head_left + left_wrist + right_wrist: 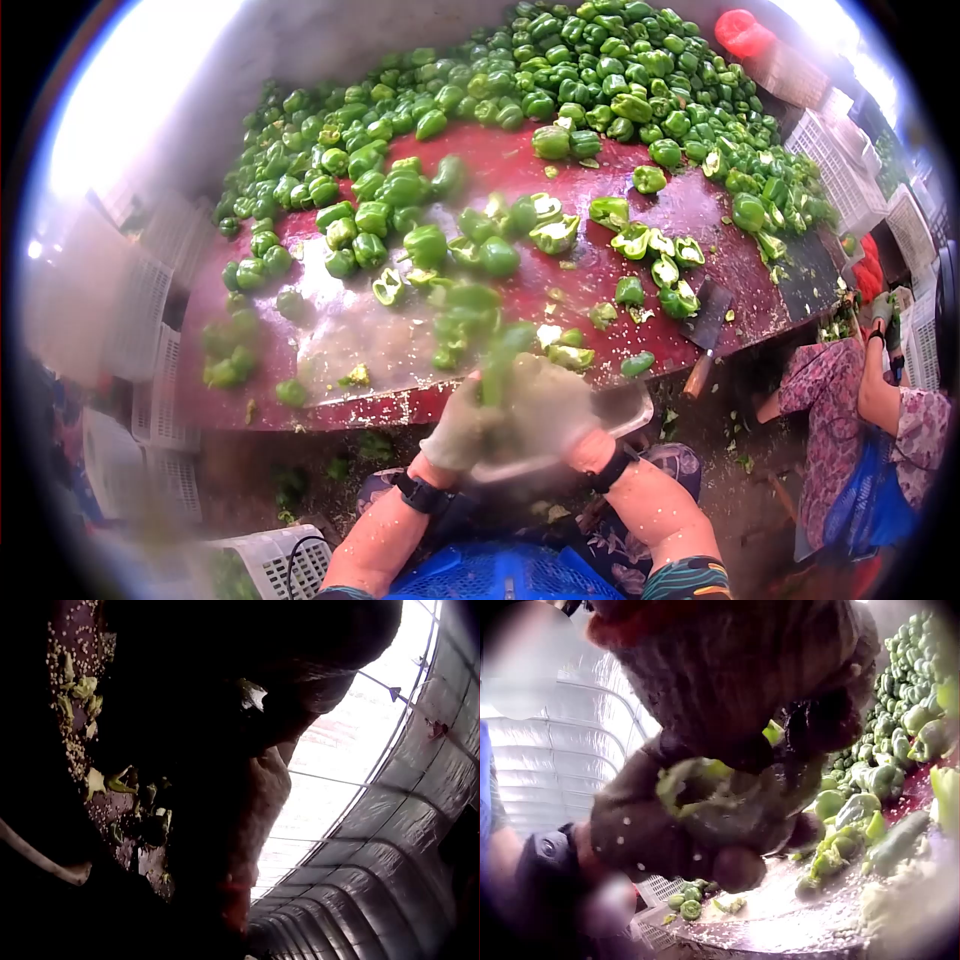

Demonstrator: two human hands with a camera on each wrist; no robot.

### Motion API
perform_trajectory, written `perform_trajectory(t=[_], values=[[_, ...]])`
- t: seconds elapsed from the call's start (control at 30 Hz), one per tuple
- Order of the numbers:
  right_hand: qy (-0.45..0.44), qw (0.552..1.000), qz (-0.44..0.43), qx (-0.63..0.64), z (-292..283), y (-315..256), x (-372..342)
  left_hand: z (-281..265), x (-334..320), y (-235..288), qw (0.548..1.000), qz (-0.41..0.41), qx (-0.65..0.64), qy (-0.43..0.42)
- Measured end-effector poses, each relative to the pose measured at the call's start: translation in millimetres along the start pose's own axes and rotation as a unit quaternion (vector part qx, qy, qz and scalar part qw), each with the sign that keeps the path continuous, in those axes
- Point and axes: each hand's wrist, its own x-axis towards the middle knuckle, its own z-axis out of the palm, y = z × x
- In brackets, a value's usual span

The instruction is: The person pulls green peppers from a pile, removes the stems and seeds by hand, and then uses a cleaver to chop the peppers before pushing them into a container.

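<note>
Peppers (620, 85) lie across the table (480, 145) (the cleaver (711, 308) near its right corner).

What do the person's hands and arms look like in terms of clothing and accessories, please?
The left hand and right hand wear pale gloves, with black straps at the wrists; the right sleeve is dark, patterned in teal and orange.

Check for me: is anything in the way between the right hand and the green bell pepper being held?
Nothing visible is: the right hand is right up at the opened green bell pepper, which the left hand grips. The cleaver lies off to the side.
</note>
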Motion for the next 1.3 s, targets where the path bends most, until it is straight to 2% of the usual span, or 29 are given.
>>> perform_trajectory(t=[0.03, 0.1, 0.17, 0.2, 0.3, 0.4, 0.47, 0.5, 0.6, 0.7, 0.8, 0.87, 0.9, 0.97, 1.0, 1.03, 1.07, 1.1, 1.17, 1.2, 1.23, 1.27, 1.3], values=[[-0.009, 1.000, 0.015, -0.005, 3, 0, -1, 2, -1, -2, 0.999, 0.003, 0.049, 0.008], [-0.028, 0.999, 0.043, -0.015, 15, 3, -3, 4, -2, -2, 0.998, -0.012, 0.053, 0.018], [0.020, 0.999, 0.030, -0.013, 35, 18, -8, 2, -2, 0, 0.996, -0.017, 0.087, 0.006], [0.045, 0.999, 0.024, -0.012, 37, 21, -8, 1, -2, 2, 0.996, -0.008, 0.085, -0.014], [0.026, 0.996, 0.077, -0.047, 30, 24, -5, 0, -4, 9, 0.999, -0.029, 0.016, -0.026], [0.143, 0.973, 0.177, 0.041, 25, 54, 4, -8, -10, 17, 0.997, -0.030, -0.070, -0.024], [0.134, 0.939, 0.208, 0.239, 30, 70, -1, -13, -10, 17, 0.994, -0.010, -0.109, -0.026], [0.121, 0.900, 0.225, 0.354, 27, 67, -1, -14, -10, 17, 0.992, -0.001, -0.126, -0.028], [0.118, 0.914, 0.195, 0.336, 19, 42, 0, -13, -6, 18, 0.995, 0.008, -0.095, -0.022], [-0.033, 0.931, 0.158, 0.329, 7, 22, -2, -11, 0, 8, 0.999, 0.020, -0.046, 0.011], [-0.047, 0.844, 0.193, 0.498, 40, 26, -13, -19, 6, -5, 0.997, 0.005, -0.051, 0.065], [-0.050, 0.898, 0.136, 0.416, 45, 28, -12, -27, 10, -13, 0.994, 0.006, -0.074, 0.086], [-0.043, 0.960, 0.060, 0.270, 33, 21, -12, -31, 11, -16, 0.993, 0.012, -0.086, 0.085], [-0.024, 0.985, -0.059, 0.159, 19, 12, -13, -34, 12, -14, 0.991, 0.016, -0.104, 0.085], [-0.016, 0.974, -0.102, 0.202, 15, 9, -15, -33, 10, -10, 0.990, 0.013, -0.111, 0.086], [-0.008, 0.971, -0.088, 0.221, 12, 6, -17, -33, 9, -8, 0.989, 0.010, -0.117, 0.088], [0.000, 0.968, -0.074, 0.241, 9, 3, -18, -40, 7, -7, 0.990, 0.011, -0.135, 0.031], [0.009, 0.964, -0.061, 0.260, 7, 0, -19, -46, 6, -7, 0.995, 0.021, -0.093, 0.010], [0.034, 0.974, 0.023, 0.224, 17, 13, -20, -51, 6, -8, 0.998, 0.044, -0.015, -0.035], [0.105, 0.941, 0.083, 0.311, 9, 13, -17, -52, 6, -9, 0.998, 0.037, -0.025, -0.032], [0.131, 0.913, 0.119, 0.368, 6, 15, -14, -51, 7, -9, 0.999, 0.029, -0.035, -0.029], [0.159, 0.880, 0.154, 0.421, 3, 18, -11, -49, 9, -10, 0.996, 0.066, 0.062, 0.002], [0.189, 0.842, 0.189, 0.468, 0, 21, -9, -44, 12, -11, 0.998, 0.036, 0.013, 0.051]])
